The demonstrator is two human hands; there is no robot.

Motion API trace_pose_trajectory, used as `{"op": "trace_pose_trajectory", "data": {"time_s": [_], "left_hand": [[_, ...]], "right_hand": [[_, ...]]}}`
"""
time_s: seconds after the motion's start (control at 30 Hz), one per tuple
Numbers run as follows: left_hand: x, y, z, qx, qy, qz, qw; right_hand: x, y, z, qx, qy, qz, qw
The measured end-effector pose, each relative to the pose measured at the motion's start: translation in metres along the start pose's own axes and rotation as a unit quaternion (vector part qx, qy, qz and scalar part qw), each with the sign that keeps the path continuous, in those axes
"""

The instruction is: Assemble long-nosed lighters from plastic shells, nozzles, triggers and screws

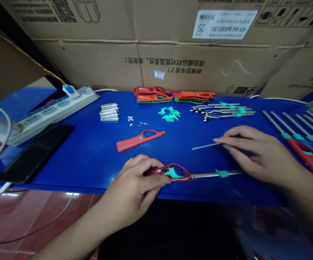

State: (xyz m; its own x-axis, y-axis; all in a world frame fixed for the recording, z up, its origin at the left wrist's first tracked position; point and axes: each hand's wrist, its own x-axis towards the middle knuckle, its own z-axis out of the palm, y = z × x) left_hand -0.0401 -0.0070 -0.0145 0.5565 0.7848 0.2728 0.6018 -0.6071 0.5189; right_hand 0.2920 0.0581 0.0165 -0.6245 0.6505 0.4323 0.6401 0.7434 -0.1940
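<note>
cardboard carton [86, 61] behind blue workbench [77, 162]. red plastic utility lighter [176, 174] at 6 o'clock, likely light, stiff; best held at handle [156, 171], not thin steel barrel [205, 175]. left hand [134, 186]: fingers together, clamped on handle. right hand [259, 153]: fingers spread, just beside steel rod [205, 146]. sticker [159, 74] at 12 o'clock reads 31.

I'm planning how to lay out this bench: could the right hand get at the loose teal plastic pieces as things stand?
Probably yes: the right hand looks open, with only a thin metal rod at its fingertips, and nothing appears to stand between it and the teal plastic pieces.
</note>
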Motion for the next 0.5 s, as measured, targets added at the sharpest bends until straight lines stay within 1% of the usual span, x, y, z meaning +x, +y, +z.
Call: {"op": "trace_pose_trajectory", "data": {"time_s": [0.07, 0.1, 0.2, 0.27, 0.3, 0.33, 0.4, 0.47, 0.5], "left_hand": [[-0.001, -0.001, 0.001, 0.004, 0.011, 0.012, 1.000], [-0.001, -0.001, 0.002, 0.008, 0.016, 0.019, 1.000], [-0.001, 0.000, 0.004, 0.029, 0.034, 0.031, 0.999], [0.001, 0.001, 0.005, 0.045, 0.044, 0.028, 0.998], [0.003, 0.000, 0.005, 0.053, 0.047, 0.025, 0.997], [0.006, 0.000, 0.006, 0.061, 0.048, 0.023, 0.997], [0.016, -0.004, 0.006, 0.076, 0.040, 0.027, 0.996], [0.030, -0.008, 0.006, 0.093, 0.030, 0.035, 0.995], [0.037, -0.010, 0.005, 0.102, 0.025, 0.037, 0.994]], "right_hand": [[-0.003, 0.014, 0.008, -0.028, 0.002, 0.060, 0.998], [-0.003, 0.021, 0.013, -0.042, -0.008, 0.072, 0.996], [-0.003, 0.033, 0.022, -0.066, -0.039, 0.080, 0.994], [-0.004, 0.034, 0.021, -0.064, -0.046, 0.086, 0.993], [-0.005, 0.031, 0.017, -0.068, -0.040, 0.092, 0.993], [-0.009, 0.025, 0.011, -0.078, -0.025, 0.099, 0.992], [-0.023, 0.007, -0.005, -0.124, 0.037, 0.116, 0.985], [-0.049, -0.017, -0.018, -0.173, 0.126, 0.112, 0.970], [-0.066, -0.030, -0.021, -0.186, 0.192, 0.112, 0.957]]}}
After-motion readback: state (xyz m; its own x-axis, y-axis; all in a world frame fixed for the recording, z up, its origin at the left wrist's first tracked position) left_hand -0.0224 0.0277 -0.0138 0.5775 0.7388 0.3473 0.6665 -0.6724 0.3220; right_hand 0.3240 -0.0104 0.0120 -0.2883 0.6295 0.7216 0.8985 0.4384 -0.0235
